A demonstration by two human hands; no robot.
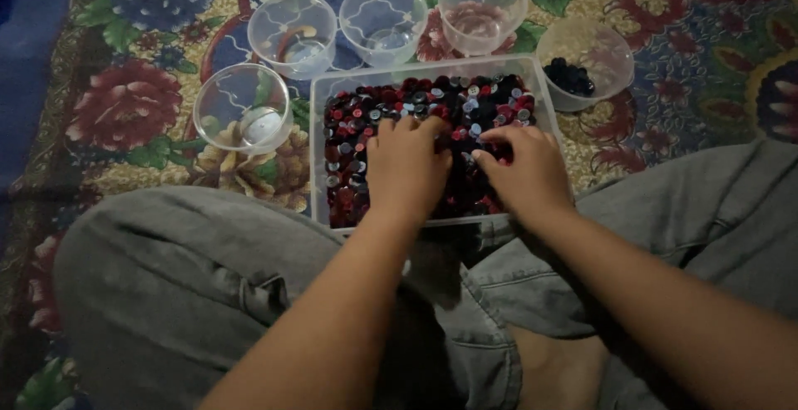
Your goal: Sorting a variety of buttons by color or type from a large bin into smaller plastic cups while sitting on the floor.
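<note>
A clear rectangular tray (pixel 316 152) on the floor in front of me is full of mixed buttons (pixel 416 98), red, dark and pale. My left hand (pixel 406 169) lies palm down on the buttons in the tray's middle, fingers bent and together. My right hand (pixel 522 169) rests on the buttons at the tray's right side, its fingertips curled toward the left hand. Whether either hand pinches a button is hidden.
Several clear plastic cups stand around the tray: one at the left (pixel 243 109), three behind (pixel 293 32) (pixel 384 19) (pixel 482 7), and one at the right (pixel 586 63) holding dark buttons. All sit on a flowered carpet (pixel 125 111). My crossed legs in grey trousers (pixel 191 285) fill the foreground.
</note>
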